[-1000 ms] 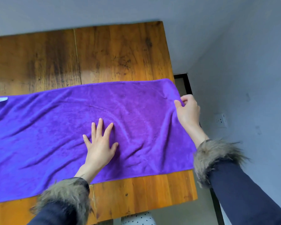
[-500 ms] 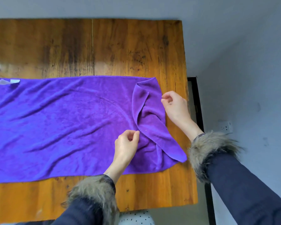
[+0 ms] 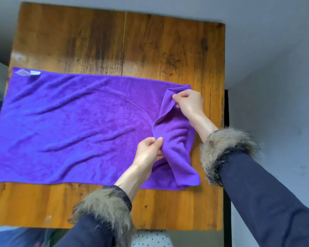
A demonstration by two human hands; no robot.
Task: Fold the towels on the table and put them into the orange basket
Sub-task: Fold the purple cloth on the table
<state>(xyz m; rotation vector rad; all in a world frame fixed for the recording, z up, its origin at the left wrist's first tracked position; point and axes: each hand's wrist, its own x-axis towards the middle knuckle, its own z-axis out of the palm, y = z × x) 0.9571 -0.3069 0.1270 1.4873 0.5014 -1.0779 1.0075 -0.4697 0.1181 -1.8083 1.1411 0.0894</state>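
A purple towel (image 3: 75, 127) lies spread across the wooden table (image 3: 150, 47), with a white label at its far left corner. Its right end is turned over onto itself as a loose flap. My right hand (image 3: 189, 103) pinches the far corner of that flap. My left hand (image 3: 149, 151) pinches the flap's edge nearer to me. Both hands hold the cloth slightly above the table. The orange basket is not in view.
The table's right edge (image 3: 221, 157) runs close to a grey wall, with a dark gap beside it. A white dotted object (image 3: 151, 238) shows below the table's near edge. Bare wood lies beyond the towel.
My right hand drew the towel's right end leftward over itself. My left hand lifted off the flat towel and took the flap's edge. The view shifted, showing more of the towel's left side.
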